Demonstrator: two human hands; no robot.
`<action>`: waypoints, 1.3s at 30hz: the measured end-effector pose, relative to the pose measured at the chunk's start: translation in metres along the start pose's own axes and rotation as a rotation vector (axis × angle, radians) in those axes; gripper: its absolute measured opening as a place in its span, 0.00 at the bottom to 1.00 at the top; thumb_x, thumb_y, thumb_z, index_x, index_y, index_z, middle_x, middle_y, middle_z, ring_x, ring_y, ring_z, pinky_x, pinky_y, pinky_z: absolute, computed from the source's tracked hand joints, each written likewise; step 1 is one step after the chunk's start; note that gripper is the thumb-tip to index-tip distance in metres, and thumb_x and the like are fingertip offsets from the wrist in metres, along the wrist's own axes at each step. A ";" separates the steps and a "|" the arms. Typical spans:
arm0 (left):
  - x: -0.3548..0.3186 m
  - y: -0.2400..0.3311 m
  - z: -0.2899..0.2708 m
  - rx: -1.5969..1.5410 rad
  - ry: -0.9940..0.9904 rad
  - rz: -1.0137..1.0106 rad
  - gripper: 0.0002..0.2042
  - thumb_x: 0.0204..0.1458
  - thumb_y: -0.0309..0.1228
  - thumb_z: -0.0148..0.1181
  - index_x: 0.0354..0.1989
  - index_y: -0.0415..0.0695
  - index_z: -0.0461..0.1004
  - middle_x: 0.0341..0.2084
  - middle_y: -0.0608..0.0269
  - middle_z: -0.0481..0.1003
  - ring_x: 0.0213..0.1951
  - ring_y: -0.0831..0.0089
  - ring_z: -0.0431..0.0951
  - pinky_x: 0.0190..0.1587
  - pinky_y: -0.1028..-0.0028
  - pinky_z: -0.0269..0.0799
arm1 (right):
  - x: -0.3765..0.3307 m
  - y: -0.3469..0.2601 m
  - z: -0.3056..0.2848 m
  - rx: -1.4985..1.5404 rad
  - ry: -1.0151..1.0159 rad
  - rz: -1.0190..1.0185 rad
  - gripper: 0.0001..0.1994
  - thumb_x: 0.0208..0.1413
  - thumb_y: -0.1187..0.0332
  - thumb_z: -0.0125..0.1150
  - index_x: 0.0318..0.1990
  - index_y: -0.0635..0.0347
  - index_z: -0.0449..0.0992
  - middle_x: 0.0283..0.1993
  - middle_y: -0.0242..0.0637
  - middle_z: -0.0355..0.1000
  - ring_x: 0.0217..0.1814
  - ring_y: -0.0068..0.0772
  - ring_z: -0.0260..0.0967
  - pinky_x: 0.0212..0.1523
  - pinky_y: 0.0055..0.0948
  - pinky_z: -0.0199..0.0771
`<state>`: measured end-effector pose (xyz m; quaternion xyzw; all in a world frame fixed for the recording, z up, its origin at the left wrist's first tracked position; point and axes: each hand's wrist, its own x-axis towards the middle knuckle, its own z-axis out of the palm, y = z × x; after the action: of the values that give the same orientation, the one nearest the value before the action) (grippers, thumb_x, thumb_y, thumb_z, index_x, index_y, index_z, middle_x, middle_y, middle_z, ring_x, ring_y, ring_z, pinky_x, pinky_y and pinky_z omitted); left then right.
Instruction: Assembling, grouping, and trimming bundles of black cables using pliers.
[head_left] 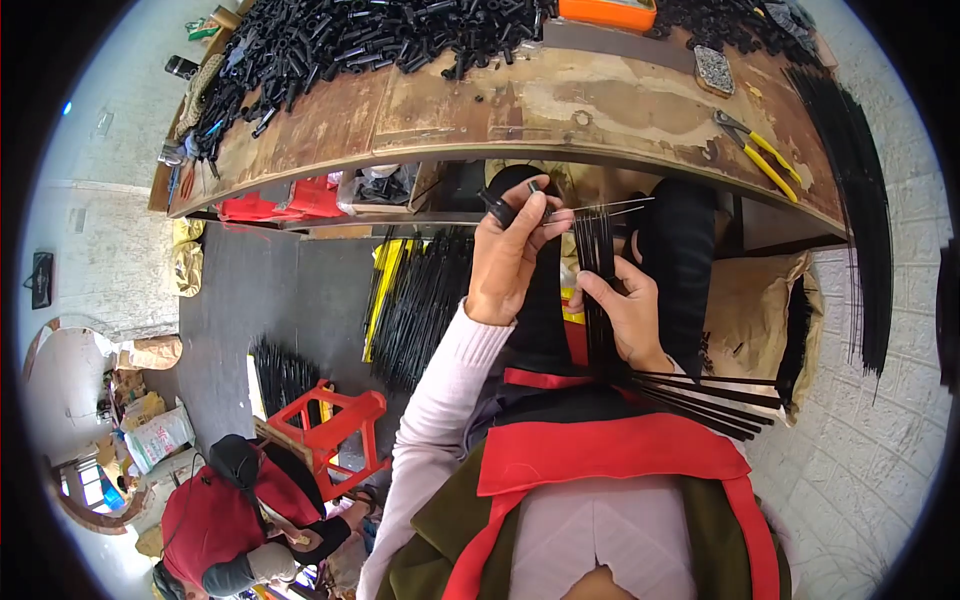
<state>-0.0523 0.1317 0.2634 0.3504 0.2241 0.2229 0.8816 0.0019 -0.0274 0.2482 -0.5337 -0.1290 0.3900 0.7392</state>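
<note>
My left hand [508, 250] is closed, thumb against fingers, on a small black plastic piece [499, 207]. Thin metal wires [625, 206] stretch from beside its fingertips toward the right, over the top of a bundle of thin black rods [597, 250]. That bundle stands roughly upright in front of my lap, and my right hand [628, 305] grips it from the side with the thumb laid across. More flat black strips [715, 405] fan out to the right below my right wrist. The far ends of the wires near the left hand are too fine to make out.
The wooden bench [450, 115] ahead bears a heap of small black tubular parts [370, 40], an orange tray [608, 12], a speckled block [714, 72] and yellow-handled pliers [757, 155]. Long black rods [865, 220] overhang its right end. At left are floor bundles [425, 310], a red stool [335, 430] and another person [235, 520].
</note>
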 end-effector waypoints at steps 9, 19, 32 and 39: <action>-0.002 0.001 -0.003 -0.119 -0.062 -0.098 0.10 0.59 0.29 0.59 0.46 0.37 0.72 0.42 0.53 0.77 0.43 0.66 0.81 0.46 0.74 0.80 | -0.003 -0.003 -0.002 -0.017 -0.022 0.010 0.08 0.60 0.72 0.60 0.41 0.69 0.75 0.29 0.37 0.74 0.29 0.25 0.73 0.34 0.24 0.75; -0.007 0.002 -0.002 -0.089 -0.062 -0.116 0.11 0.58 0.30 0.60 0.46 0.38 0.73 0.42 0.56 0.77 0.42 0.69 0.80 0.46 0.74 0.79 | -0.004 -0.001 0.002 0.016 -0.002 -0.012 0.08 0.58 0.72 0.63 0.40 0.70 0.76 0.27 0.35 0.74 0.27 0.23 0.71 0.31 0.22 0.74; -0.007 -0.005 -0.001 -0.085 -0.083 -0.016 0.18 0.59 0.26 0.59 0.57 0.42 0.69 0.42 0.54 0.77 0.40 0.70 0.80 0.44 0.76 0.81 | -0.004 0.000 0.000 0.016 -0.030 -0.008 0.08 0.59 0.73 0.61 0.42 0.68 0.75 0.31 0.34 0.74 0.30 0.23 0.72 0.34 0.24 0.76; -0.007 -0.002 -0.001 -0.115 -0.068 -0.069 0.14 0.57 0.26 0.61 0.50 0.37 0.72 0.41 0.55 0.77 0.42 0.68 0.80 0.45 0.74 0.81 | -0.004 -0.001 0.000 0.021 -0.026 -0.004 0.08 0.59 0.72 0.61 0.42 0.68 0.75 0.31 0.35 0.73 0.30 0.24 0.72 0.33 0.25 0.76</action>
<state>-0.0583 0.1269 0.2633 0.2987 0.1928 0.1929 0.9145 -0.0006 -0.0305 0.2502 -0.5205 -0.1357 0.3967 0.7438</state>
